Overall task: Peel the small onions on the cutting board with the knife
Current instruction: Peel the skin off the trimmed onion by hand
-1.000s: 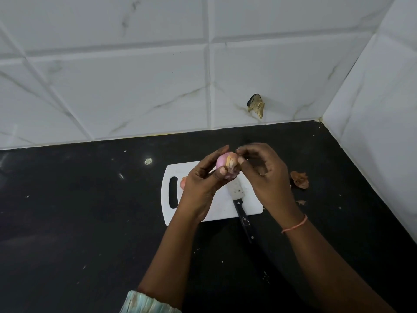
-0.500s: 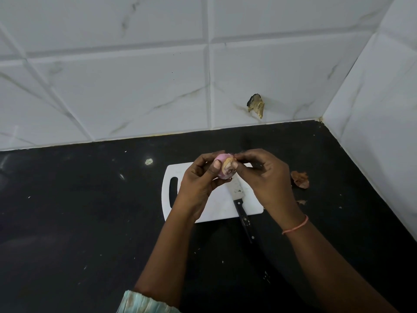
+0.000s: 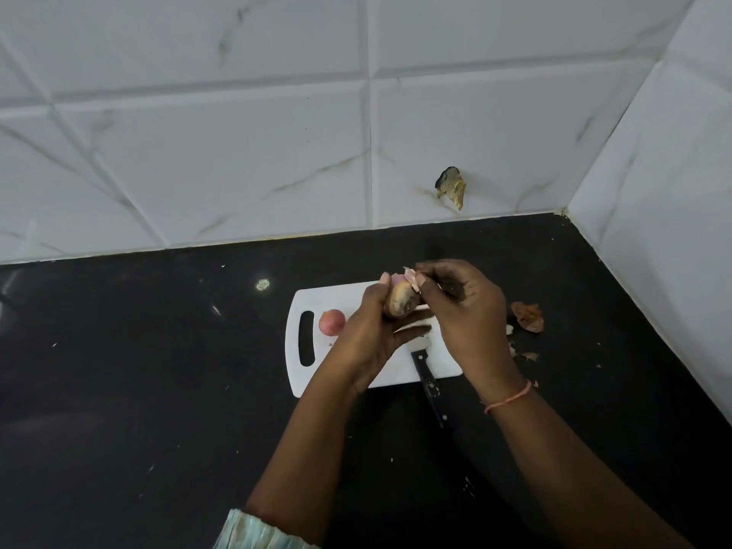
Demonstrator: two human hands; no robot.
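Head view: the left hand grips a small onion above the cutting board, while the right hand pinches a flap of skin. A second ago the skin lay flat against the bulb; now it lifts away, so peeling is progressing. The knife lies unused on the board, and another onion waits near the board's handle slot. Peels lie on the dark surface.
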